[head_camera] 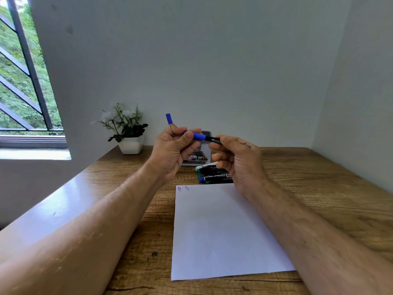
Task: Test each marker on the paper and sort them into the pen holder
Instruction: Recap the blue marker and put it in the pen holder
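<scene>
Both hands are raised above the wooden desk. My right hand grips the black barrel of a blue marker held level. My left hand pinches the marker's blue front end with thumb and fingers, and a blue cap sticks up from that same hand. A white sheet of paper lies below, with two small blue scribbles at its top left corner. Several markers lie in a pile beyond the paper. The pen holder stands behind them, mostly hidden by my hands.
A white pot of artificial flowers stands at the desk's back left against the wall. A barred window is on the left. Walls close off the desk at the back and right.
</scene>
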`<action>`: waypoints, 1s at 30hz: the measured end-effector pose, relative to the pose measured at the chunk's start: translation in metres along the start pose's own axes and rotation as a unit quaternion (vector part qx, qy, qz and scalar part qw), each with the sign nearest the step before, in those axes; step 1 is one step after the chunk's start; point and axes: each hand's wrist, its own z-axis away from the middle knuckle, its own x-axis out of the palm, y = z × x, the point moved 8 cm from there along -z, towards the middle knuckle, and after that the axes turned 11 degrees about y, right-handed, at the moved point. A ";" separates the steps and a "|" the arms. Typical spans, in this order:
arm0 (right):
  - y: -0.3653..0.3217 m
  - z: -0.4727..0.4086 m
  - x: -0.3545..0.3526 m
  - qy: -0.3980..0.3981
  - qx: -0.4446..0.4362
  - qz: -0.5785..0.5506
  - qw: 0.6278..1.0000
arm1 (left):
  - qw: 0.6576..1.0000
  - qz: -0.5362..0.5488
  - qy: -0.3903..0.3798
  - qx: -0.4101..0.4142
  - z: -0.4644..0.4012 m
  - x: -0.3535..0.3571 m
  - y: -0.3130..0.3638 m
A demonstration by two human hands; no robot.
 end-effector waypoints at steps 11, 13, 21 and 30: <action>0.006 0.000 -0.003 0.017 -0.020 0.136 0.990 | 0.999 0.009 0.047 0.005 0.000 -0.006 -0.009; 0.007 0.002 -0.001 0.009 -0.036 0.170 0.985 | 0.999 0.000 0.049 0.012 0.001 -0.005 -0.009; 0.002 0.010 0.005 -0.007 -0.139 0.343 0.929 | 0.975 -0.157 0.105 0.115 -0.001 -0.002 0.015; 0.003 0.010 0.012 -0.007 -0.192 0.495 0.847 | 0.890 -0.286 0.134 0.328 -0.021 0.044 0.062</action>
